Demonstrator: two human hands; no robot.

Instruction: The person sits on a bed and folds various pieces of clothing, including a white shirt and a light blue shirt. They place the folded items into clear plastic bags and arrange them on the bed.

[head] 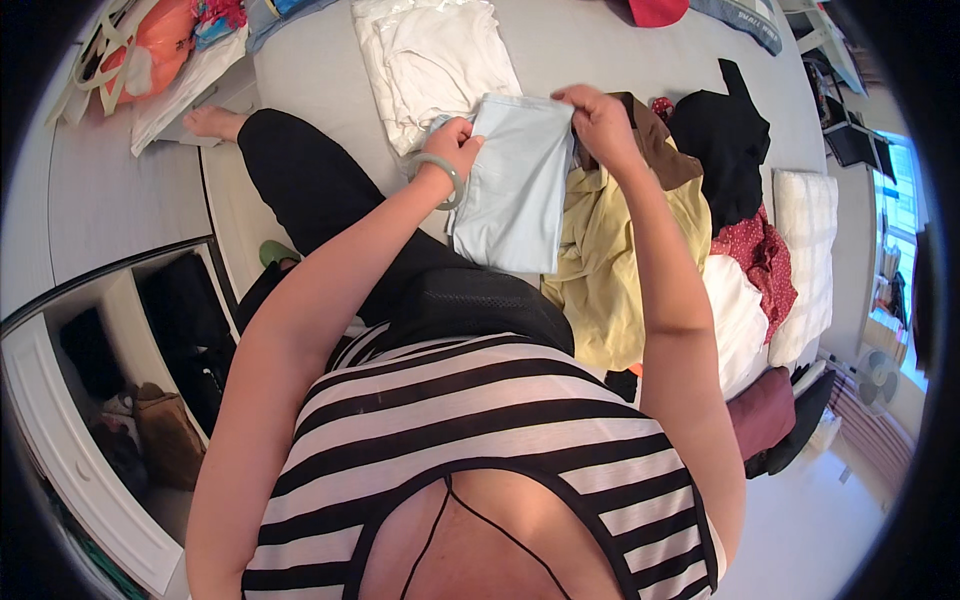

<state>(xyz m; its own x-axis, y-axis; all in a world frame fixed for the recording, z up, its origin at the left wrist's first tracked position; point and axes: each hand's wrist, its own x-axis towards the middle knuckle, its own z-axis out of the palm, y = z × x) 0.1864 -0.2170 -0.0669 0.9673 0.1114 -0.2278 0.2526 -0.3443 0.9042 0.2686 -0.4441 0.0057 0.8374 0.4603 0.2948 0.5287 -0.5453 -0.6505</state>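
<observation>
A pale blue folded cloth garment (517, 187) lies flat before me on the bed, beside my thigh. My left hand (456, 148), with a jade-coloured bangle on the wrist, pinches its left edge between thumb and fingers. At its top right corner my right hand (600, 120) has its fingers closed on the edge. Just beyond my left hand rests white clothing in a clear plastic bag (435, 67). A crumpled yellow garment (600, 277) lies under my right forearm, with a brown cloth (652, 139) above it.
Further right are a black garment (720, 150), a red dotted cloth (761, 262), a white cloth (735, 322) and a folded white checked towel (802, 262). An opened cabinet (112, 352) stands at left. An electric fan (877, 379) is at the far right.
</observation>
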